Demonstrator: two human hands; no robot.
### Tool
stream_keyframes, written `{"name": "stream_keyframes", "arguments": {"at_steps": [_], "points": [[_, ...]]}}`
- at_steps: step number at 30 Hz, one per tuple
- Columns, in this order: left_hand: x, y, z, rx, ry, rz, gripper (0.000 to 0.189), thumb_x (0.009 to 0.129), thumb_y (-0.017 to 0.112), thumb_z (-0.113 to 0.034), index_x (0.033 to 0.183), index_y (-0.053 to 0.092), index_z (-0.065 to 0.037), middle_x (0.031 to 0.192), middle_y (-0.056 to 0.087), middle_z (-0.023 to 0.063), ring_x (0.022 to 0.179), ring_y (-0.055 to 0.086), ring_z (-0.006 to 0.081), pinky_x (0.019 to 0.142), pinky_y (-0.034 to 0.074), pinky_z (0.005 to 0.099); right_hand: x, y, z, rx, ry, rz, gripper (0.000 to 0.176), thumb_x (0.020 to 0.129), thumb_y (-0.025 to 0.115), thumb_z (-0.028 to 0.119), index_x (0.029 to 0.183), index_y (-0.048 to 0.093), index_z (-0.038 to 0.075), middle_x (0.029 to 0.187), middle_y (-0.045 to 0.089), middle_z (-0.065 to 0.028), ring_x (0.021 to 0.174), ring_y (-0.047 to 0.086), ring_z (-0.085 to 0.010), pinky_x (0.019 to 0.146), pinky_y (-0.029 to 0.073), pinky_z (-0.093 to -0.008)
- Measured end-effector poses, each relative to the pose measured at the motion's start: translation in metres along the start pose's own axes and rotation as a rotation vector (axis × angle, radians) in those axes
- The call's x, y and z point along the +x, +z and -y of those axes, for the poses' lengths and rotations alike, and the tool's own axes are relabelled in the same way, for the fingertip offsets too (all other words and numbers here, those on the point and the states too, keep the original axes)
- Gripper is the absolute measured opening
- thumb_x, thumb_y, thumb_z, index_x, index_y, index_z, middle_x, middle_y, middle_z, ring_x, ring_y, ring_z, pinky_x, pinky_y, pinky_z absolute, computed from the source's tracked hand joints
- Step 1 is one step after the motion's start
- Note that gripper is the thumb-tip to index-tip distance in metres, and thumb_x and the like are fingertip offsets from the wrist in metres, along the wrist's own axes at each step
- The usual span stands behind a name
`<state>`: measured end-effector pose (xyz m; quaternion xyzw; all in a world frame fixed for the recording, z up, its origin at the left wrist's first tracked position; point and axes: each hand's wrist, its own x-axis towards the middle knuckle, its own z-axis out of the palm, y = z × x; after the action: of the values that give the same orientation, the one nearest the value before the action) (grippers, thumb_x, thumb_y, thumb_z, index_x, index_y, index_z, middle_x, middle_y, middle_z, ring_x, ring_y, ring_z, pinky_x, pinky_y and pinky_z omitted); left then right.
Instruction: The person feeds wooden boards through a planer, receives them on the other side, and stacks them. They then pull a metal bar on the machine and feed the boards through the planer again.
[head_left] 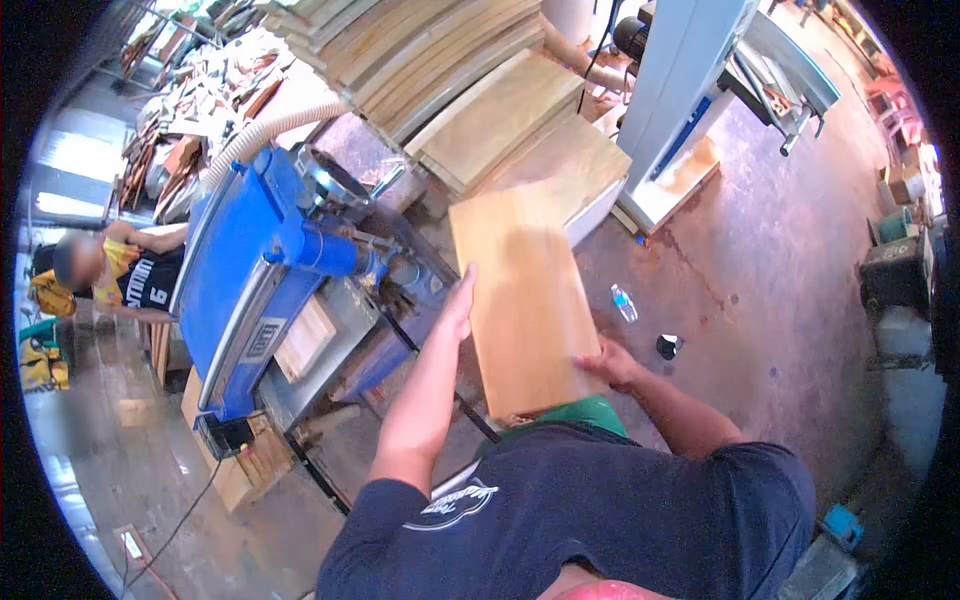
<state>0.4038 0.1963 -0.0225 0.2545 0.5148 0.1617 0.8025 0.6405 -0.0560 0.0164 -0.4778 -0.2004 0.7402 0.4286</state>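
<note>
Stained concrete floor (780,300), blue machine (245,265), stacked boards (440,60), daylight (65,165) at left

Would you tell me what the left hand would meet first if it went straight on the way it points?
Probably the stacked planks beyond the board that the left hand holds, though depth is unclear.

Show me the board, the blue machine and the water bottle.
board (525,300): head view, middle of its face.
blue machine (240,255): head view, its blue cover.
water bottle (623,302): head view, its clear body.

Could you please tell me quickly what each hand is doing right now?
Left hand: holding the wooden board by its left edge.
Right hand: holding the same board's lower right edge.
</note>
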Motion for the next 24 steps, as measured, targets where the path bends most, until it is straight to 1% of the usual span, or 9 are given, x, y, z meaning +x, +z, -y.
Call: {"name": "stream_keyframes", "arguments": {"at_steps": [3, 4, 7, 9, 13, 17, 19, 21, 24], "points": [[-0.024, 0.005, 0.005, -0.048, 0.048, -0.178, 0.06, 0.095, 0.058, -0.043, 0.134, 0.048, 0.002, 0.128, 0.057, 0.0131, 0.115, 0.056, 0.0224, 0.095, 0.048, 0.0421, -0.02, 0.005, -0.036, -0.17, 0.003, -0.002, 0.065, 0.083, 0.076, 0.024, 0.135, 0.045, 0.0, 0.122, 0.061, -0.0105, 0.113, 0.056, -0.0188, 0.098, 0.045, -0.0367], [-0.044, 0.011, 0.006, 0.003, 0.214, -0.257, 0.051, 0.095, 0.06, -0.031, 0.132, 0.05, 0.002, 0.126, 0.059, 0.013, 0.111, 0.059, 0.0227, 0.093, 0.05, 0.0384, -0.029, 0.013, -0.025, -0.192, 0.01, 0.005, 0.067, 0.083, 0.077, 0.023, 0.136, 0.043, 0.0, 0.124, 0.059, -0.0106, 0.114, 0.055, -0.0188, 0.099, 0.044, -0.0364], [-0.095, -0.02, -0.024, -0.057, 0.35, -0.153, 0.047, 0.095, 0.061, -0.029, 0.13, 0.05, 0.0, 0.123, 0.061, 0.0144, 0.108, 0.062, 0.0262, 0.09, 0.053, 0.0436, -0.024, 0.049, -0.007, -0.292, -0.078, 0.085, 0.07, 0.082, 0.077, 0.019, 0.138, 0.039, 0.0, 0.127, 0.057, -0.0106, 0.116, 0.053, -0.0184, 0.101, 0.043, -0.0361], [-0.12, -0.038, -0.052, -0.091, 0.575, -0.132, 0.043, 0.094, 0.062, -0.022, 0.128, 0.051, 0.002, 0.119, 0.063, 0.0142, 0.106, 0.063, 0.0266, 0.09, 0.053, 0.0422, -0.018, 0.07, -0.005, -0.382, -0.161, 0.167, 0.072, 0.082, 0.077, 0.017, 0.139, 0.037, 0.0, 0.129, 0.055, -0.0105, 0.116, 0.053, -0.0179, 0.102, 0.042, -0.0361], [-0.205, -0.084, -0.095, -0.006, 0.777, -0.345, 0.043, 0.088, 0.071, -0.019, 0.12, 0.056, 0.004, 0.114, 0.065, 0.0137, 0.098, 0.065, 0.0205, 0.084, 0.052, 0.0353, 0.004, 0.124, -0.056, -0.512, -0.217, 0.239, 0.072, 0.081, 0.077, 0.014, 0.139, 0.037, -0.001, 0.13, 0.054, -0.0098, 0.118, 0.051, -0.017, 0.103, 0.04, -0.0352], [-0.248, -0.175, -0.053, -0.035, 0.887, -0.447, 0.044, 0.085, 0.074, -0.021, 0.118, 0.057, 0.003, 0.111, 0.066, 0.0127, 0.095, 0.065, 0.0186, 0.081, 0.052, 0.0343, 0.001, 0.198, -0.096, -0.524, -0.134, 0.272, 0.074, 0.08, 0.079, 0.015, 0.139, 0.037, -0.002, 0.13, 0.055, -0.0099, 0.121, 0.05, -0.0167, 0.102, 0.041, -0.0346], [-0.271, -0.214, -0.027, -0.017, 0.78, -0.527, 0.042, 0.085, 0.074, -0.017, 0.118, 0.057, 0.003, 0.11, 0.067, 0.0123, 0.095, 0.065, 0.0184, 0.082, 0.052, 0.0343, 0.003, 0.231, -0.111, -0.529, -0.124, 0.299, 0.072, 0.081, 0.078, 0.019, 0.138, 0.04, -0.002, 0.128, 0.057, -0.0112, 0.118, 0.053, -0.0174, 0.101, 0.042, -0.0349], [-0.287, -0.246, 0.003, -0.034, 0.767, -0.512, 0.041, 0.084, 0.075, -0.015, 0.117, 0.058, 0.003, 0.108, 0.067, 0.012, 0.095, 0.065, 0.0182, 0.082, 0.052, 0.0341, 0.008, 0.244, -0.14, -0.648, 0.084, 0.323, 0.058, 0.085, 0.075, 0.024, 0.131, 0.051, -0.003, 0.122, 0.062, -0.0099, 0.113, 0.056, -0.0174, 0.1, 0.042, -0.0342], [-0.297, -0.284, 0.034, 0.018, 0.796, -0.583, 0.043, 0.084, 0.075, -0.017, 0.119, 0.058, 0.002, 0.112, 0.067, 0.0123, 0.097, 0.065, 0.0209, 0.083, 0.052, 0.0351, 0.012, 0.265, -0.161, -0.625, 0.078, 0.326, 0.053, 0.086, 0.074, 0.023, 0.127, 0.054, -0.005, 0.117, 0.064, -0.0105, 0.108, 0.059, -0.0179, 0.098, 0.043, -0.0336]]}}
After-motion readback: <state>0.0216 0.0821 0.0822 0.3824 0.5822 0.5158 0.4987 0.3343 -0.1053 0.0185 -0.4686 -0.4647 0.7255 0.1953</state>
